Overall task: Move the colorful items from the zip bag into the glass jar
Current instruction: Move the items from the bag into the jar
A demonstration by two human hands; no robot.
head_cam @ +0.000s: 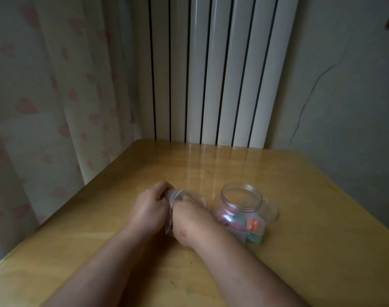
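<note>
A clear zip bag point(189, 194) lies on the wooden table point(311, 251), bunched between both hands. My left hand point(148, 209) pinches its top left edge and my right hand point(190, 220) grips the bag beside it. The bag's lower end holds colorful items point(252, 226) in orange, pink and green, lying at the front of the glass jar point(242, 201). The jar stands upright with its mouth open and no lid. Whether any items are inside the jar I cannot tell, since the bag shows through the glass.
A white ribbed radiator point(211, 74) stands behind the table's far edge. A curtain with pink hearts point(56, 96) hangs along the left edge. A grey cracked wall point(344, 85) rises to the right.
</note>
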